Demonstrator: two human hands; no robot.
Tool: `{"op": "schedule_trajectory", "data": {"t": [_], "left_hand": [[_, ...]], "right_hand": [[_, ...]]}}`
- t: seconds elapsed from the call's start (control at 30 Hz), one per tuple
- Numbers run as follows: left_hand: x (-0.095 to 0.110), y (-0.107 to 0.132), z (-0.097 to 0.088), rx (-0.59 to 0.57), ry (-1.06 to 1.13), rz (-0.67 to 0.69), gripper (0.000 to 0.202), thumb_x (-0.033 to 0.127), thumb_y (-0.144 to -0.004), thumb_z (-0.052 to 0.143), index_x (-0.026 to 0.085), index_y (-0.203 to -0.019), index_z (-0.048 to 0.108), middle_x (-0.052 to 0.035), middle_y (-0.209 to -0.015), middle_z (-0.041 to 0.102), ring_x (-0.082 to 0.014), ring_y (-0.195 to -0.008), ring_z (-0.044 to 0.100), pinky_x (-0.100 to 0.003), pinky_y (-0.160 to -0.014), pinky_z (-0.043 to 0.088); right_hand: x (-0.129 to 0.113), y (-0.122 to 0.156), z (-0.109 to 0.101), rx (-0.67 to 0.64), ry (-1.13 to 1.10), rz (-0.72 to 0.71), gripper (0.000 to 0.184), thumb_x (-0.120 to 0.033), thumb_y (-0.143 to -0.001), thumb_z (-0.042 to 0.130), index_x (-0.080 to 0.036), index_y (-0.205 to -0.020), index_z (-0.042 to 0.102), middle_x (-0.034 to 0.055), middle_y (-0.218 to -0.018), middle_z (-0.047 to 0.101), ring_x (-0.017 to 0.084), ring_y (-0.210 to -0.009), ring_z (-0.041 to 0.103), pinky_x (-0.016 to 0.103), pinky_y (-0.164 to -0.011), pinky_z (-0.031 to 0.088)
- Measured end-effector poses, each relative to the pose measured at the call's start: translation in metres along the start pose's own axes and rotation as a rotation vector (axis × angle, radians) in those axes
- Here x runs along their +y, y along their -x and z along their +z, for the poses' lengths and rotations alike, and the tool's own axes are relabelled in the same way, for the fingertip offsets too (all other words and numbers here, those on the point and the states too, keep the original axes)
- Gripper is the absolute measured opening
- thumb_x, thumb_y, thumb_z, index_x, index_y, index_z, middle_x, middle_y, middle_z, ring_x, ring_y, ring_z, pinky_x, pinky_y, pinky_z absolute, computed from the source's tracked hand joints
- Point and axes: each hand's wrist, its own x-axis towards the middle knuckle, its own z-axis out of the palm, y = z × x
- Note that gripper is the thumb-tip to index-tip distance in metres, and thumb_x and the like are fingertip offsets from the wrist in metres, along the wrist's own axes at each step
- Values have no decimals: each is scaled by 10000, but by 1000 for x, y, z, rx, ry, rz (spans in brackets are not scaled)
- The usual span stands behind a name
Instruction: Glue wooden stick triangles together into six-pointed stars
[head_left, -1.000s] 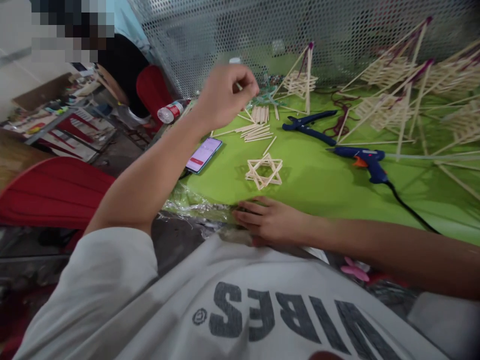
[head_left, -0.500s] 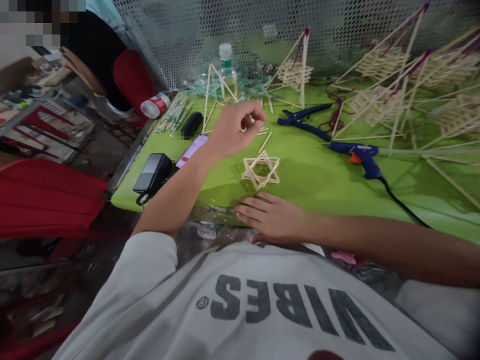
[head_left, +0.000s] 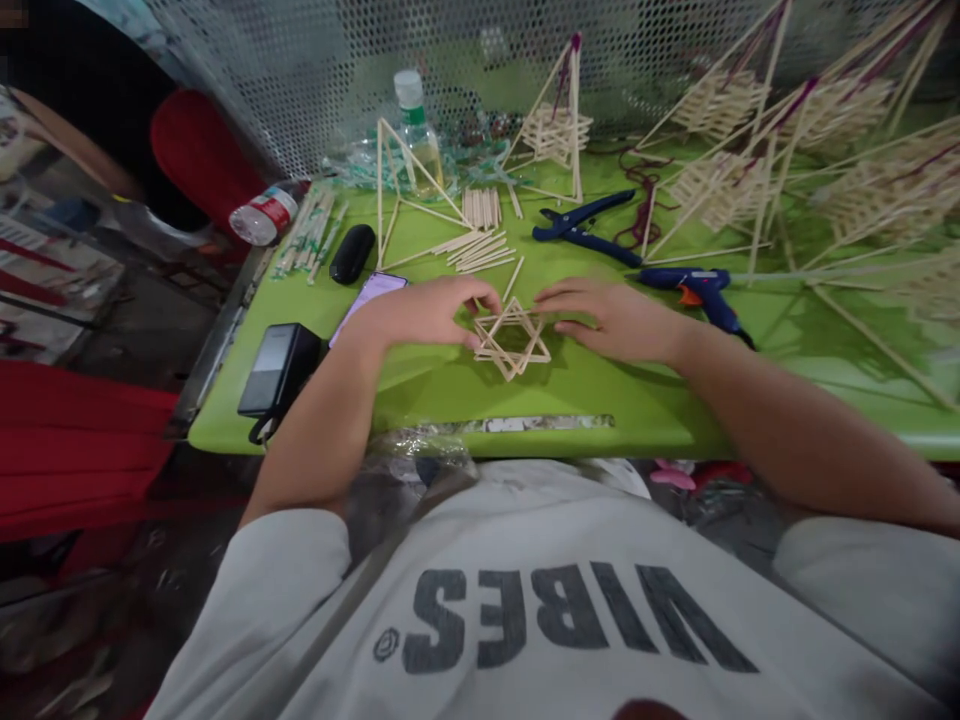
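A six-pointed star frame of thin wooden sticks [head_left: 512,372] lies on the green tabletop in front of me. My left hand [head_left: 431,312] is curled at its left side, thumb and forefinger about the left point. From the other side, my right hand [head_left: 619,318] reaches in palm down, its fingertips touching the upper right point and its thumb apart from them. One loose stick [head_left: 514,278] lies just beyond the star. Behind that are a fanned group of sticks [head_left: 484,252] and a neat row of short sticks [head_left: 481,208].
Blue cutters [head_left: 585,225] and a blue glue gun [head_left: 705,290] lie right. Several stick pyramids [head_left: 720,195] stand along the back right. At left are a phone [head_left: 367,300], a black case [head_left: 352,253], a power bank [head_left: 279,370] and bottles [head_left: 262,215]. A person [head_left: 97,110] is beyond.
My left hand has come back from over the loose sticks to the star's left side. My right hand has moved up from the table edge to the star's right side.
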Motion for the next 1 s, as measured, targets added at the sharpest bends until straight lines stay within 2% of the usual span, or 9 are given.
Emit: {"op": "schedule_trajectory", "data": {"t": [0.13, 0.23, 0.37, 0.63, 0.83, 1.0], "left_hand": [[0, -7, 3, 66, -55, 34, 295, 379, -1012, 810, 276, -1268, 915, -115, -1408, 907, -322, -1301, 820, -443, -1128, 625], [2, -10, 5, 87, -72, 11, 180, 351, -1031, 784, 270, -1102, 928, -107, -1278, 923, -319, -1216, 821, -459, -1100, 629], [6, -11, 7, 67, -82, -4, 201, 329, -1014, 799, 266, -1122, 956, -100, -1256, 936, -319, -1184, 832, -459, -1087, 633], [6, -13, 11, 50, -132, -23, 167, 343, -1036, 838, 265, -1101, 971, -101, -1231, 908, -317, -1129, 812, -481, -1069, 603], [26, -8, 15, -38, -153, -10, 177, 281, -1073, 801, 239, -1095, 972, -114, -1250, 896, -309, -1094, 804, -443, -995, 579], [37, -4, 26, -105, -217, 23, 294, 155, -1102, 707, 256, -1085, 983, -106, -1320, 884, -289, -1058, 828, -428, -933, 562]], "right_hand": [[-3, -2, 15, -9, 1, 30, 406, -378, -1243, 657, -266, -1526, 925, 162, -1539, 926, 398, -1376, 885, 595, -1207, 724], [-9, -3, 18, 1, 23, 41, 421, -402, -1253, 647, -236, -1498, 946, 191, -1485, 935, 406, -1326, 886, 568, -1141, 715], [-9, -4, 16, 1, 18, 44, 438, -400, -1259, 615, -208, -1451, 959, 196, -1467, 945, 407, -1262, 901, 554, -1098, 702], [1, -8, 17, 5, -50, 0, 389, -339, -1264, 600, -214, -1375, 951, 156, -1429, 957, 300, -1227, 867, 484, -1149, 674], [-15, -7, 3, -82, -40, 16, 367, -266, -1252, 608, -164, -1330, 952, 192, -1415, 947, 329, -1210, 873, 503, -1127, 681], [-26, 0, -1, -164, -30, 60, 382, -225, -1248, 589, -199, -1351, 957, 176, -1413, 934, 349, -1203, 877, 515, -1121, 689]]}}
